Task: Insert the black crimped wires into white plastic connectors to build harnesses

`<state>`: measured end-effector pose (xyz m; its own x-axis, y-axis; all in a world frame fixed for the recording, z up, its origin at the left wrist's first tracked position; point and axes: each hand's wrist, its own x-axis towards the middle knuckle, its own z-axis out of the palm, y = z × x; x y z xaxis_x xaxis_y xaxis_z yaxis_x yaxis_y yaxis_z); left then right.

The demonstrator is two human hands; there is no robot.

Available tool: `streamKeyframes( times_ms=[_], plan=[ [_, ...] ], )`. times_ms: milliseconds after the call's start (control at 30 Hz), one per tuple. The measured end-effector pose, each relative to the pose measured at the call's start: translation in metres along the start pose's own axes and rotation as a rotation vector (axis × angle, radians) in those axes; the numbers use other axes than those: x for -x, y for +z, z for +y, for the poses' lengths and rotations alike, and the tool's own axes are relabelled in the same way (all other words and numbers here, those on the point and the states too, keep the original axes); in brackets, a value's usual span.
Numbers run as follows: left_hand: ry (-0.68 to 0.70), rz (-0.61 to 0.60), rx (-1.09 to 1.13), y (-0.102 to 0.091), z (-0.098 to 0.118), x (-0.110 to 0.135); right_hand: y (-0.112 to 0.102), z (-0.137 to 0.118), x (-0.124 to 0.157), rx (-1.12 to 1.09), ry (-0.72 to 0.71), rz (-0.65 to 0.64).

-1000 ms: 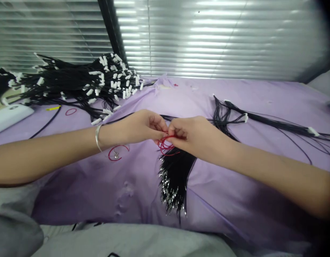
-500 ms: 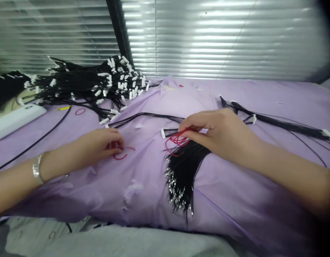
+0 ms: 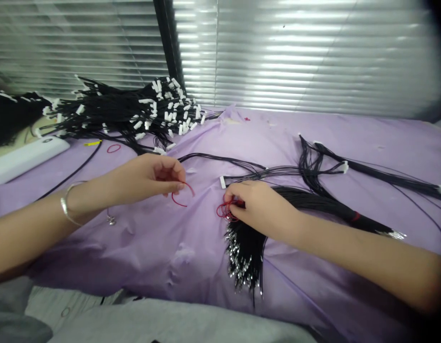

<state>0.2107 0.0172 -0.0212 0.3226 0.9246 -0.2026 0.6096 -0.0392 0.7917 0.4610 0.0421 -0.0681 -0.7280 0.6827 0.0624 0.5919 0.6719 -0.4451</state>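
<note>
My left hand (image 3: 148, 178) pinches a thin red rubber band (image 3: 182, 193) and holds it just above the purple cloth (image 3: 141, 238). A silver bangle circles that wrist. My right hand (image 3: 258, 207) is closed on a small bunch of red rubber bands (image 3: 224, 209) and presses on a bundle of black wires (image 3: 247, 247), whose bare metal tips point toward me. The two hands are about a hand's width apart.
A big heap of black wires with white connectors (image 3: 134, 112) lies at the back left. More black wire bundles (image 3: 349, 186) stretch to the right, one tied with a red band. A white flat device (image 3: 25, 157) sits far left beside a loose red band (image 3: 113, 148). Window blinds (image 3: 295, 52) stand behind.
My left hand left the right hand, reached left to the cloth, picked up a red band and now lifts it back toward the middle. My right hand shifted down onto the wire bundle.
</note>
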Motion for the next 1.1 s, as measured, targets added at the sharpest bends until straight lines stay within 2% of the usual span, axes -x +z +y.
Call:
streamKeyframes(
  times_ms=[100, 233, 333, 400, 500, 600, 700, 767, 833, 900, 967, 1033, 1100],
  plan=[
    [0.02, 0.027, 0.175, 0.001, -0.005, -0.011, 0.004, -0.001, -0.001, 0.013, -0.017, 0.018],
    [-0.019, 0.02, 0.326, 0.0, -0.008, -0.024, -0.001, 0.003, -0.001, -0.016, -0.042, 0.067],
    [0.004, 0.108, 0.47, 0.006, -0.004, -0.035, -0.013, 0.001, 0.002, -0.026, -0.104, 0.185],
    [0.009, 0.12, 0.646, 0.018, 0.001, -0.044, -0.022, -0.002, 0.003, -0.023, -0.194, 0.289],
    [-0.032, -0.03, 0.871, 0.041, 0.008, -0.058, -0.03, -0.002, 0.002, -0.009, -0.258, 0.376],
    [-0.059, -0.179, 0.945, 0.059, 0.014, -0.067, -0.029, 0.007, -0.002, 0.046, -0.191, 0.392],
    [-0.099, -0.336, 1.059, 0.068, 0.019, -0.073, -0.026, 0.019, -0.007, 0.114, -0.129, 0.388],
    [-0.134, -0.44, 1.164, 0.071, 0.022, -0.077, -0.026, 0.023, -0.009, 0.13, -0.149, 0.378],
    [-0.173, -0.479, 1.218, 0.074, 0.024, -0.081, -0.028, 0.023, -0.01, 0.063, -0.188, 0.341],
    [-0.242, -0.495, 1.21, 0.076, 0.026, -0.083, -0.03, 0.02, -0.01, -0.061, -0.195, 0.264],
    [-0.332, -0.58, 1.129, 0.076, 0.03, -0.081, -0.033, 0.014, -0.008, -0.183, -0.162, 0.189],
    [-0.374, -0.651, 0.998, 0.071, 0.034, -0.072, -0.035, 0.005, -0.003, -0.247, -0.133, 0.153],
    [-0.357, -0.64, 0.863, 0.061, 0.035, -0.055, -0.036, -0.005, 0.003, -0.303, -0.151, 0.147]
  ],
)
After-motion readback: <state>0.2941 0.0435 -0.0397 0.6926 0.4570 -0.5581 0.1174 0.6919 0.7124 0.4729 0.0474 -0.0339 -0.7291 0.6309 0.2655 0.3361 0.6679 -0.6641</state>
